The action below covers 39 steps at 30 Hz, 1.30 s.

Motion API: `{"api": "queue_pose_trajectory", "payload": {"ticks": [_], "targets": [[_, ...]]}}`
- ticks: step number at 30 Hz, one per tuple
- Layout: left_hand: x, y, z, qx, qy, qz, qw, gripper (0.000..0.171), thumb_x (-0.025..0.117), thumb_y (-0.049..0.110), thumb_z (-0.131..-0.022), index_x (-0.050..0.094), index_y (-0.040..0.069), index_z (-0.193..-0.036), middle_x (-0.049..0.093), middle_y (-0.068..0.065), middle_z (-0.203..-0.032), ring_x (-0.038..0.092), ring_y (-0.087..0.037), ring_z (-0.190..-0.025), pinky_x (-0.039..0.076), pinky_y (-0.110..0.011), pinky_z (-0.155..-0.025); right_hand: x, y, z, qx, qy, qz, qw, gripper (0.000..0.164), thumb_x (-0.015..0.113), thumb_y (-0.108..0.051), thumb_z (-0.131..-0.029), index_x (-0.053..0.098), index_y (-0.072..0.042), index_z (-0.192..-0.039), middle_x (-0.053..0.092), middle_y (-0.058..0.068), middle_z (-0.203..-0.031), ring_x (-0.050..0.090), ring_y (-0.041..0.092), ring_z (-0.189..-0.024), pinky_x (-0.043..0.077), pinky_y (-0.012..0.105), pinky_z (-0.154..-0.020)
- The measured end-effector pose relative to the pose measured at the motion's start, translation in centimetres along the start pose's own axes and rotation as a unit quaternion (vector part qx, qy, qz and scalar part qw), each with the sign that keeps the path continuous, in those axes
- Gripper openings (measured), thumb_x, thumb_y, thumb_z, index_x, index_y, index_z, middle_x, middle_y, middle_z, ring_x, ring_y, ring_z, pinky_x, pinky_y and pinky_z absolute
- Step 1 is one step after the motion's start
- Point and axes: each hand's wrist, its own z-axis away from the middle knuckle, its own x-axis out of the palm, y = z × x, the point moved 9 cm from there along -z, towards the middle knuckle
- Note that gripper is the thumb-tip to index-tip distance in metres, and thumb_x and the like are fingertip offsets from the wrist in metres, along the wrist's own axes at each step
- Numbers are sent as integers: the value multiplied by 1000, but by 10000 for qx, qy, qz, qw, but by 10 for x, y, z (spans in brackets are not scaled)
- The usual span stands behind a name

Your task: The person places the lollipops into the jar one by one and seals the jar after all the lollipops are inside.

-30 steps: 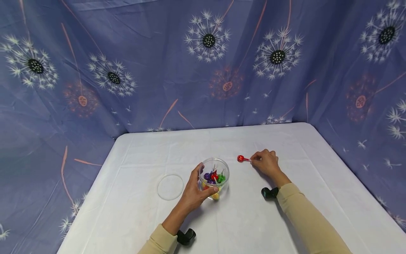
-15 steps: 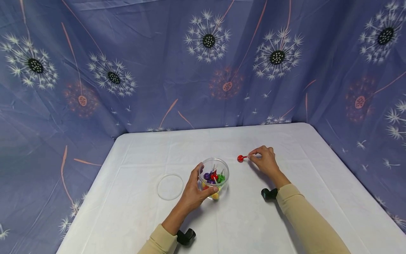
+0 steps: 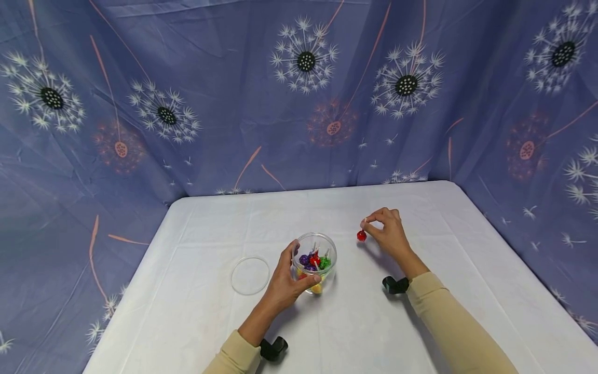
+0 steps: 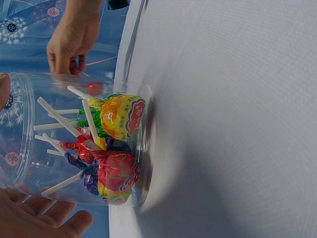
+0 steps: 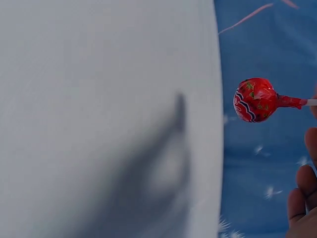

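My left hand (image 3: 288,280) grips a clear plastic jar (image 3: 304,240) by its side, thumb toward me and fingers round the far left. Inside lie several wrapped lollipops (image 4: 119,171) in red, yellow, green and purple, their white sticks pointing toward the open mouth. To the right of the jar, my right hand (image 3: 391,234) pinches a red lollipop (image 5: 256,100) by its stick. Its wrapped head hangs down, off the table, as the right wrist view shows. The tips of the pinching fingers are mostly cut off in that view.
A clear ring-shaped lid (image 3: 232,284) lies flat on the white-covered table (image 3: 210,228), left of the jar. Behind the table hangs a blue curtain (image 3: 233,104) with dandelion prints.
My right hand has lifted the red lollipop by its stick from lying flat to hanging head down, shifting slightly left. The left hand and jar have stayed in place.
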Motion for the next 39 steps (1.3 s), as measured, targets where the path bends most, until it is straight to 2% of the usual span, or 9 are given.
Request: {"api": "queue_pose_trajectory", "payload": {"ticks": [7,14,24,31,39], "targets": [[0,0,0,-35,-4,11,10000,98,76,45,-75,18,21,-150,28,-4,-154,31,-30,-141,25,-54,-115,-8,-35,-3,-237,87,-311,9992,8,74,-17,-81,72,-9,-83,58,5,-93,36,15,-94,32,33,-78],[-1,0,0,-61,2,35,10000,98,76,45,-75,18,21,-150,28,-4,-154,32,-30,-140,25,-56,-114,-14,-80,-3,-608,212,-776,9949,7,75,-12,-79,72,-6,-82,59,6,-93,37,10,-92,35,36,-79],[0,-2,-1,-102,-7,78,9999,99,76,47,-75,18,22,-150,28,-4,-154,32,-31,-140,25,-57,-114,-11,-133,3,-892,-49,-1365,9866,4,74,-7,-79,72,-9,-82,58,4,-96,38,10,-99,35,36,-84],[-1,-3,-1,-113,7,85,9999,99,76,47,-75,17,22,-150,28,-4,-153,33,-32,-139,26,-57,-114,3,-153,12,-1009,-219,-1408,9846,7,73,0,-77,70,-6,-79,58,8,-93,38,15,-98,35,35,-84],[-1,0,-1,-28,-6,148,9999,99,76,45,-75,16,20,-151,28,-5,-154,33,-31,-139,26,-56,-114,24,-161,20,-1432,-467,-1381,9789,8,75,-11,-80,71,-18,-80,57,-3,-91,38,12,-95,35,31,-78]]}}
